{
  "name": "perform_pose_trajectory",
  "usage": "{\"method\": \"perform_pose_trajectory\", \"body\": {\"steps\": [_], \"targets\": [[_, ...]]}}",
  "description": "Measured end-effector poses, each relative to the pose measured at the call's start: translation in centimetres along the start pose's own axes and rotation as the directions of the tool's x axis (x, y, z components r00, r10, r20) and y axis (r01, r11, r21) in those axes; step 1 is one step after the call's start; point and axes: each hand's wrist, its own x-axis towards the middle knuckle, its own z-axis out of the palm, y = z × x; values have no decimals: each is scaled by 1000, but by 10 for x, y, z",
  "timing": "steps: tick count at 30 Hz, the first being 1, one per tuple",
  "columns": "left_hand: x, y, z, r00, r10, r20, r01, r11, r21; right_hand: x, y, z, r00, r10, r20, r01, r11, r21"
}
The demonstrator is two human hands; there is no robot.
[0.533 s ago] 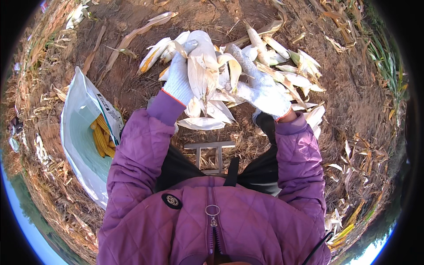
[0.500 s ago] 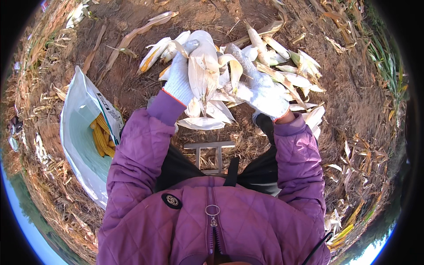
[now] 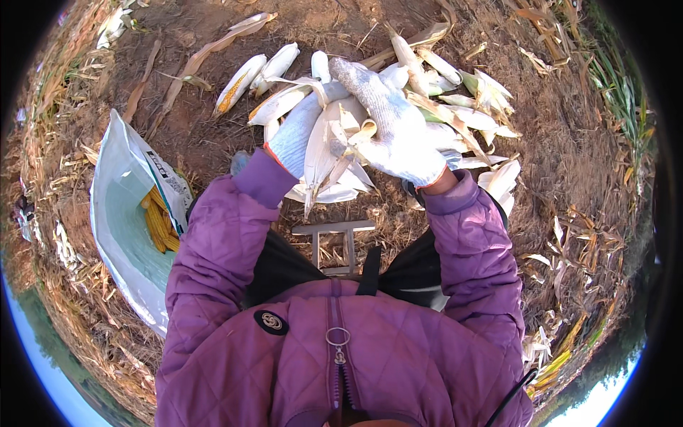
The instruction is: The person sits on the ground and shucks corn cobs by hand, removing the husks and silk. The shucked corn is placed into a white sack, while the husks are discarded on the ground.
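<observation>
Both my hands wear white knit gloves and are together over a husk-covered corn ear (image 3: 324,153), whose pale leaves hang down toward me. My left hand (image 3: 302,124) grips it from the left side, with the thumb laid across the husk. My right hand (image 3: 398,135) is closed over it from the right, a curled strip of husk beside its fingers. Much of the ear is hidden under the gloves. Just beyond and left lie several ears in husk, one corn ear (image 3: 238,85) with yellow kernels showing.
A pile of unhusked ears (image 3: 462,107) lies to the right of my hands. On my left stands an open white sack (image 3: 117,213) holding bare yellow cobs (image 3: 160,224). A small metal frame (image 3: 333,229) sits between my legs. Dry husks and stalks litter the soil.
My right hand has moved left, up against my left hand and over the ear. The ear's top end, visible before, is now covered by the gloves.
</observation>
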Motion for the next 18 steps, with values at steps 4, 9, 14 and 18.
{"method": "perform_pose_trajectory", "body": {"steps": [4,9,14,18], "targets": [[0,-5,-19,996,-53,72,61,993,-106,-1,5,2,998,-64,17,65,995,-75],[3,-14,-35,997,-58,-48,64,989,134,-1,3,7,994,-106,-16,104,989,-104],[1,-17,-28,991,-36,-128,45,997,69,-3,9,17,991,-133,-30,131,989,-69],[3,2,33,942,-65,-330,83,996,40,-12,9,15,988,110,-104,-82,966,245]]}}
